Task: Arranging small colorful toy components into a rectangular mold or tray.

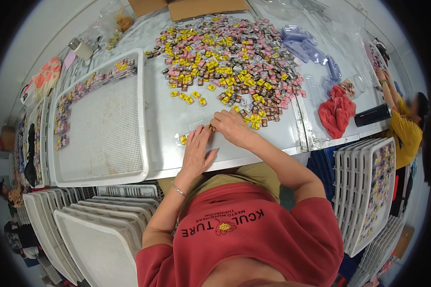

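- At nine o'clock, a white mesh tray [100, 129] lies on the table [167, 119]; small coloured pieces line only its far and left rims, the mesh middle bare.
- At seven o'clock, a stack of white trays [96, 225] leans below the table edge, holding nothing that shows.
- The left hand [196, 153] lies flat with fingers loosely spread, its fingertips meeting the right hand's over a small brown piece [211, 127]; a yellow piece [183, 139] lies just beside its little finger.
- The right hand [230, 126] is narrowed to a pinch on that same brown piece, just at six o'clock of the pile.
- Judged from this, the pinch goes best taking one piece at a time from the pile's near edge.
- At twelve o'clock, the loose pile of small pieces [225, 57], yellow, pink and brown, spreads across the table.
- At three o'clock, a red cloth [337, 112] lies beside a black cylinder [372, 115].
- At four o'clock, upright trays [368, 191] carry rows of pieces.
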Motion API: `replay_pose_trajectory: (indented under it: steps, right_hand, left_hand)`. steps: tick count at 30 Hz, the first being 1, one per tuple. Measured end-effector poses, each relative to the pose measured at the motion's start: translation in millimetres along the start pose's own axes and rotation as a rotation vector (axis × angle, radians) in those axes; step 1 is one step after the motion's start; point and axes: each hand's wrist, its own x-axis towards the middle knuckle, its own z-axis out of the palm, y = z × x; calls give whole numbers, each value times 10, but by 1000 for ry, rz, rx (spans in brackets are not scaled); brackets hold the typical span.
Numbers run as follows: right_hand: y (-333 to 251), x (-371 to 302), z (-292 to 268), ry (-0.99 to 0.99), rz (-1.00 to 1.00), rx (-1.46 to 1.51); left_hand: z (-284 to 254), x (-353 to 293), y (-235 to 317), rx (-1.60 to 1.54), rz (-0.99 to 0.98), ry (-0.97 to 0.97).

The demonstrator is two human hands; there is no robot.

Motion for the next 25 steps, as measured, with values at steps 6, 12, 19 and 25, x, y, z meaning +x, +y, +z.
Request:
replay_pose_trajectory:
  steps: [6, 12, 19, 25]
  right_hand:
    - [57, 109, 72, -115, -54, 7]
    - [808, 488, -178, 184, 302, 218]
    - [936, 1014, 129, 191, 194, -308]
    - [984, 797, 140, 129, 230, -381]
  left_hand:
    - [-36, -52, 37, 163, 42, 9]
    - [68, -39, 71, 137, 53, 20]
    - [21, -62, -37, 116, 55, 50]
    - [-19, -68, -250, -105, -70, 106]
